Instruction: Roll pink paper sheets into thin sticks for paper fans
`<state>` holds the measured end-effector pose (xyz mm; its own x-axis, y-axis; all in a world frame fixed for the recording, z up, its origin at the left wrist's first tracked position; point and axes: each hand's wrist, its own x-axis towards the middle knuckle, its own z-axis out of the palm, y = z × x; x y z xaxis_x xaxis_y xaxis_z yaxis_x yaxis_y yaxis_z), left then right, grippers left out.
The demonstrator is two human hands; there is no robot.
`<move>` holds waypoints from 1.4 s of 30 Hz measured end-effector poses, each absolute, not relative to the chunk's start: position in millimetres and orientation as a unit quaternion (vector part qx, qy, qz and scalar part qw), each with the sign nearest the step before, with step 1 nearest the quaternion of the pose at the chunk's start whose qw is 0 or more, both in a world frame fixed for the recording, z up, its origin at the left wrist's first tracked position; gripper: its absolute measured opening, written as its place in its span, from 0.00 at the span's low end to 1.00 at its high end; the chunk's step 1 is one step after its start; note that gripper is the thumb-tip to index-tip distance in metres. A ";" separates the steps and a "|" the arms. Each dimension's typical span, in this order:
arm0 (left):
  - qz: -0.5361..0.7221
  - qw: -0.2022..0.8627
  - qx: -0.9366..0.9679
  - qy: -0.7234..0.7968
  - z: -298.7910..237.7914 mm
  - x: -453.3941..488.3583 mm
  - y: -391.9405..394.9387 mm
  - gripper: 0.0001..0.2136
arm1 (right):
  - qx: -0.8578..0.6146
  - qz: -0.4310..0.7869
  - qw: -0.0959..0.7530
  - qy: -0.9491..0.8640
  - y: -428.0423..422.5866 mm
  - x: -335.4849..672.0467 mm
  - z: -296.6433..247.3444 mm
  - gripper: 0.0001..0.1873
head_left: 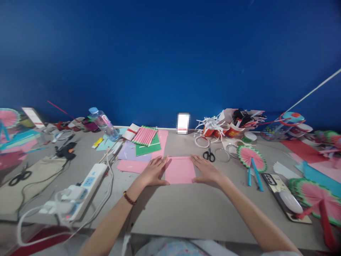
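A pink sheet of paper (180,170) lies flat on the grey table (186,209) in front of me. My left hand (153,172) rests palm down on its left edge, fingers stretched out. My right hand (206,170) lies flat on its right edge, fingers also spread. Neither hand grips anything. A dark beaded bracelet (129,198) sits on my left wrist.
Black scissors (209,155) lie just behind the pink sheet. Folded paper fans (252,159) and a phone (277,183) lie to the right. Coloured sheets and pleated paper (145,137), a water bottle (103,122), a power strip (89,183) and a glue gun (65,150) lie left.
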<state>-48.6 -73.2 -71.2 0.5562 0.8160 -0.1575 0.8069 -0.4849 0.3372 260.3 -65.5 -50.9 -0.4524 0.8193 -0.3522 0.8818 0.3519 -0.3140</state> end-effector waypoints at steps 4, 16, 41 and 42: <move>0.009 0.188 0.863 0.469 -70.6 -48.9 -73.5 0.53 | 0.517 -0.231 0.065 0.822 -65.2 261.5 -52.9 0.58; -0.002 0.178 0.873 0.454 -66.7 -47.9 -74.4 0.47 | 0.519 -0.217 0.085 0.822 -62.5 257.3 -49.2 0.59; -0.096 0.129 0.867 0.472 -53.9 9.9 -43.8 0.58 | 0.494 -0.161 0.077 0.851 -59.0 233.5 -41.8 0.53; -0.106 0.128 0.865 0.473 -55.2 12.1 -42.6 0.58 | 0.492 -0.163 0.080 0.852 -59.3 233.7 -42.3 0.53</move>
<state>12.1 -42.6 -55.2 0.5296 0.7921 -0.3034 0.8460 -0.5193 0.1209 233.7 -59.3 -42.3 -0.5041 0.8113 -0.2962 0.8633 0.4635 -0.1998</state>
